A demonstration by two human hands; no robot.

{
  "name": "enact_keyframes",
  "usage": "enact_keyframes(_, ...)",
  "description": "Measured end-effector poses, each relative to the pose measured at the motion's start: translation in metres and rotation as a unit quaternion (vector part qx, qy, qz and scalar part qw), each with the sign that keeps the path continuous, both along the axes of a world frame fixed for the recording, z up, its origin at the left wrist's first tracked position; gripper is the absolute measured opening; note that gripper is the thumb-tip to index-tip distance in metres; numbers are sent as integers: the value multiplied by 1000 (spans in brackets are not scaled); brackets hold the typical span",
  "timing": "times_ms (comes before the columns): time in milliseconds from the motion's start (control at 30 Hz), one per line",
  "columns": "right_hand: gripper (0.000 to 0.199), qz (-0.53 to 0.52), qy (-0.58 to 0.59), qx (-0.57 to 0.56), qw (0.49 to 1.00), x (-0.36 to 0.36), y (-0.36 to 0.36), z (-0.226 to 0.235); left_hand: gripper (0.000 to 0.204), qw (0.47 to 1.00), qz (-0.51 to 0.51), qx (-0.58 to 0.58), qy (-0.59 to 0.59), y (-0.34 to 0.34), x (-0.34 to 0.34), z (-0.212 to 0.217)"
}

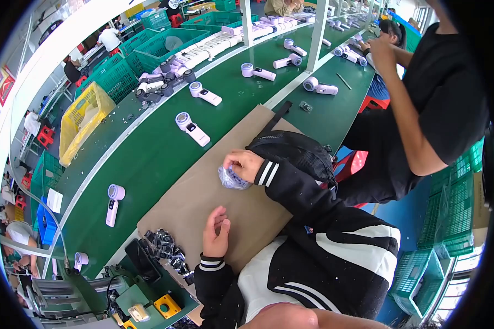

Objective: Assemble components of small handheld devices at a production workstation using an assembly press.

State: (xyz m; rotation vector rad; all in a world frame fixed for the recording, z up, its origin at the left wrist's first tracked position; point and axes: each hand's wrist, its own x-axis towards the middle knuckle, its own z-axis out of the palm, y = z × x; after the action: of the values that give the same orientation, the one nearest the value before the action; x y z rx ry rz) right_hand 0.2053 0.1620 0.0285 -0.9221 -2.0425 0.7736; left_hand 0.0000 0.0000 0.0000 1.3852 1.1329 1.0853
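On a brown cardboard sheet point(186, 189) lies a clear plastic bag point(234, 181) with small purple parts in it. My right hand point(246, 164) is at the bag's upper side, its fingers curled down and closed on it; the fingertips are partly hidden. Closer to me, my left hand point(217, 234) hovers over the cardboard with thumb and fingers apart and nothing in it. A black mesh backpack point(291, 151) rests just beyond my right forearm.
Several pale purple handheld fans point(194, 130) lie along the green conveyor belt point(153, 159). Small black parts in clear bags point(167, 247) sit left of my left hand, near a yellow switch box point(166, 306). A person in black point(422, 104) stands at the right. Green crates point(164, 46) line the far side.
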Motion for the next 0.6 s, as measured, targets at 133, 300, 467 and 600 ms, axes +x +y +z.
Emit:
enact_keyframes(133, 22, 76, 102, -6, 992, -46, -18, 26, 42, 998, 53, 18, -35, 0, -2, 3)
enact_keyframes(300, 20, 206, 135, -65, 967, -106, -42, 1, 39, 967, 206, 61, -139, 4, -6, 2)
enact_keyframes(467, 22, 177, 155, -133, 963, -135, -56, -14, 36, 940, 274, 42, -197, 9, -26, -27)
enact_keyframes(600, 25, 158, 175, -123, 964, -135, -54, -26, 35, 948, 249, 33, -198, 8, -21, -11)
